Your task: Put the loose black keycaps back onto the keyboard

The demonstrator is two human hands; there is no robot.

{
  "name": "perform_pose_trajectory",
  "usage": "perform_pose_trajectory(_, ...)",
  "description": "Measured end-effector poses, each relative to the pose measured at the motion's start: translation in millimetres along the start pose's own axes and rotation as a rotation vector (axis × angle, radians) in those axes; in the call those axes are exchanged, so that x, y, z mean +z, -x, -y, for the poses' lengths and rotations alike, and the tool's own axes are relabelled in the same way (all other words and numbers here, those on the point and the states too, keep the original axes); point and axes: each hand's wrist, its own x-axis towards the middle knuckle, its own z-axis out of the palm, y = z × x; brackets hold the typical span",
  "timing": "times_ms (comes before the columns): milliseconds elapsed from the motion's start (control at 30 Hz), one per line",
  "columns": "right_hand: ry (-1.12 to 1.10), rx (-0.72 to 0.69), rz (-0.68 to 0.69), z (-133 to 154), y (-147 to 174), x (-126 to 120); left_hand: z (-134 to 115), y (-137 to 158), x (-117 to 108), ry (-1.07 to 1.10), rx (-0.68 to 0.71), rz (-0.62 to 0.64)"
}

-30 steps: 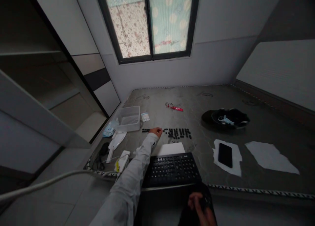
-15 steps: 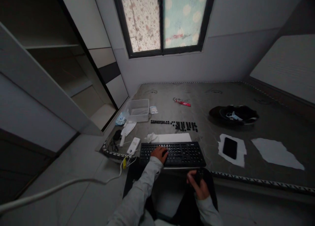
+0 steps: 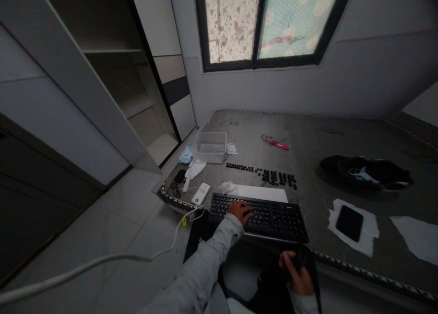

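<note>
A black keyboard lies along the near edge of the grey bed-like surface. My left hand rests on its left half, with fingers apart and touching the keys. Low over my right leg is my right hand, its fingers curled around something dark that I cannot make out against the dark clothing. Behind the keyboard lies a white sheet with a crumpled tissue at its left end. Beyond that, several loose black keycaps are set out in rows.
To the left are a clear plastic box, a white device and a white cable. A red-handled tool lies farther back. On the right are a phone on white paper and a black bag-like item.
The view has swung to the left, so everything sits farther right in the picture. My left hand stays on the keyboard, its fingers slightly more extended. My right hand stays curled over my leg.
</note>
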Motion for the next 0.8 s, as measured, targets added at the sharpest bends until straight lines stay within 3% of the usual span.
perform_pose_trajectory(200,-0.099,0.068,0.036,2.1,-34.8,15.7,1.0,2.3,-2.8,0.004,-0.006,0.034)
perform_pose_trajectory(367,-0.535,-0.055,-0.049,26.1,-88.0,58.3,-2.6,0.9,-9.6,-0.005,-0.012,0.076)
perform_pose_trajectory(533,-0.702,0.055,0.034,32.8,-136.5,94.0,-5.3,-1.8,-13.1,-0.017,-0.035,0.094)
perform_pose_trajectory(800,-0.757,0.104,-0.004,12.0,-156.0,116.2,-3.6,-0.9,-7.9,-0.019,-0.021,0.071)
